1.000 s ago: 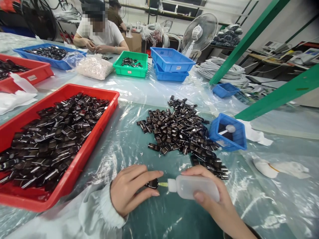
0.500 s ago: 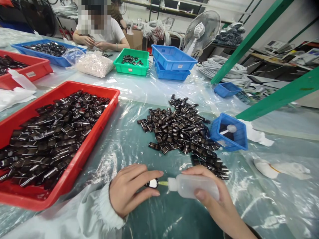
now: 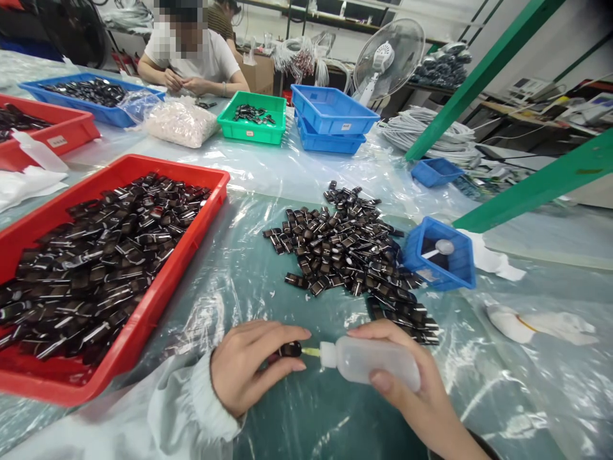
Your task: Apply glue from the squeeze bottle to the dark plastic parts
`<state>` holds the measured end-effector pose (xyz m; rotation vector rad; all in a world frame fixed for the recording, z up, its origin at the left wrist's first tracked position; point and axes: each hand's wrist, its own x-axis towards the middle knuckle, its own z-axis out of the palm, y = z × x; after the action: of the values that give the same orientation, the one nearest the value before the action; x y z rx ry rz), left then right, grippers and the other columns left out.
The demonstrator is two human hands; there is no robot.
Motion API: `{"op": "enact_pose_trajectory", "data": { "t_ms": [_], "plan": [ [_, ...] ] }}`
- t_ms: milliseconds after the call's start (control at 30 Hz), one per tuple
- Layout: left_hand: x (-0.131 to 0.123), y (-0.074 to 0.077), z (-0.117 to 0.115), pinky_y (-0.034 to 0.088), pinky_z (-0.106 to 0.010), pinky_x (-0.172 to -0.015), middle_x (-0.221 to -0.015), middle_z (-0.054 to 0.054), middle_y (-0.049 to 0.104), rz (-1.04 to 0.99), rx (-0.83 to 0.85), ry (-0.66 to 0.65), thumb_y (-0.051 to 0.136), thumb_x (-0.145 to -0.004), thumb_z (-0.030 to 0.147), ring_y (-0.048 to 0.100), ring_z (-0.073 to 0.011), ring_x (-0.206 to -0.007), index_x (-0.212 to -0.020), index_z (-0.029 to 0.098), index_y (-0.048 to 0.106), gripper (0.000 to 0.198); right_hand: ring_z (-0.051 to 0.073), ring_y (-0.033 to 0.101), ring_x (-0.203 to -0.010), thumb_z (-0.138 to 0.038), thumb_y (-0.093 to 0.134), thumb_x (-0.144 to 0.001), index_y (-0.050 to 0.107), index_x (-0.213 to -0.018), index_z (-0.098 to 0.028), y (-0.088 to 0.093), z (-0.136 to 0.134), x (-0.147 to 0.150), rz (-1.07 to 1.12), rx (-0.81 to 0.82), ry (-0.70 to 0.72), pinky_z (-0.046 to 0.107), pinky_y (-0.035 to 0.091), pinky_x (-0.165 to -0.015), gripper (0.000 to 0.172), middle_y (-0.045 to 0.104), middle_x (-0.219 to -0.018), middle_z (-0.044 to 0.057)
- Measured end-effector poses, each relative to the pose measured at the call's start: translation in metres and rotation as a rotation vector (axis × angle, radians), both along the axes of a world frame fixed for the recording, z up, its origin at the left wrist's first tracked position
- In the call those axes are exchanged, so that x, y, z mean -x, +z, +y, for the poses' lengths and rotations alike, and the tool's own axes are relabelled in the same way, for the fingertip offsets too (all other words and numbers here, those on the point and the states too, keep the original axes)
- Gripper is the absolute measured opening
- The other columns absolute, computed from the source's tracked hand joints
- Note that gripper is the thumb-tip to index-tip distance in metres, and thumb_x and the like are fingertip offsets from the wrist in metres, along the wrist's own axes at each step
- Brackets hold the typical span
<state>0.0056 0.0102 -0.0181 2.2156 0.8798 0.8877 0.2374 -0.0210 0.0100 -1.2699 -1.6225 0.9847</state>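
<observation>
My left hand (image 3: 249, 367) pinches a small black part (image 3: 290, 349) between thumb and forefinger, low over the plastic-covered table (image 3: 268, 281). My right hand (image 3: 412, 390) is wrapped round a translucent squeeze bottle (image 3: 368, 362) lying sideways. Its yellow nozzle (image 3: 311, 352) touches the end of the black part. Just beyond my hands lies a loose pile of black parts (image 3: 345, 249). A red tray (image 3: 158, 300) heaped with the same black parts sits at my left.
A small blue bin (image 3: 460, 268) with a white-tipped stick stands right of the pile, white rags (image 3: 536, 322) beside it. Farther back are a green tray (image 3: 249, 131), stacked blue trays (image 3: 330, 121), a fan (image 3: 387, 57) and a seated person (image 3: 191, 57). Green beams (image 3: 536, 185) cross at right.
The black part has turned slightly in my left fingers and the bottle has shifted a little left. Otherwise both hands stay in place.
</observation>
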Motion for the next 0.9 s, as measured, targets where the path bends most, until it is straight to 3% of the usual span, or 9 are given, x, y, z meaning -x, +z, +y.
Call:
{"op": "enact_pose_trajectory", "data": {
  "t_ms": [100, 200, 333, 900],
  "plan": [
    [-0.0005, 0.0004, -0.0025, 0.050, -0.029, -0.067, -0.081, -0.006, 0.063, 0.023, -0.006, 0.037, 0.036, -0.097, 0.037, 0.060, -0.0172, -0.072, -0.115, 0.019, 0.056, 0.032, 0.015, 0.062, -0.056, -0.050, 0.059, -0.083, 0.066, -0.095, -0.029, -0.0001, 0.0001, -0.0009, -0.012, -0.027, -0.028, 0.020, 0.047, -0.044, 0.025, 0.068, -0.079, 0.002],
    [0.0005, -0.0013, -0.0025, 0.049, -0.031, -0.077, -0.094, -0.008, 0.059, -0.004, 0.006, 0.056, 0.028, -0.099, 0.027, 0.057, -0.0180, -0.086, -0.121, 0.020, 0.054, 0.034, 0.014, 0.063, -0.057, -0.049, 0.059, -0.084, 0.065, -0.095, -0.029, -0.0004, 0.0003, -0.0026, -0.021, -0.043, -0.065, 0.019, 0.048, -0.046, 0.024, 0.069, -0.079, 0.001],
    [0.0023, -0.0046, 0.0005, 0.046, -0.032, -0.082, -0.103, -0.009, 0.056, -0.025, 0.012, 0.039, 0.034, -0.098, 0.025, 0.053, -0.0187, -0.093, -0.127, 0.019, 0.049, 0.033, 0.013, 0.063, -0.059, -0.048, 0.059, -0.084, 0.064, -0.096, -0.030, -0.0002, 0.0004, -0.0040, -0.042, -0.058, -0.086, 0.017, 0.049, -0.048, 0.022, 0.069, -0.080, 0.000],
    [0.0035, 0.0000, -0.0002, 0.045, -0.032, -0.076, -0.099, -0.008, 0.056, -0.060, -0.097, 0.066, 0.041, -0.097, 0.024, 0.052, -0.0178, -0.088, -0.122, 0.019, 0.052, 0.027, 0.013, 0.060, -0.060, -0.052, 0.058, -0.083, 0.066, -0.095, -0.030, -0.0005, 0.0024, -0.0068, 0.070, 0.093, -0.026, 0.017, 0.046, -0.049, 0.026, 0.066, -0.078, 0.000]
  ]
}}
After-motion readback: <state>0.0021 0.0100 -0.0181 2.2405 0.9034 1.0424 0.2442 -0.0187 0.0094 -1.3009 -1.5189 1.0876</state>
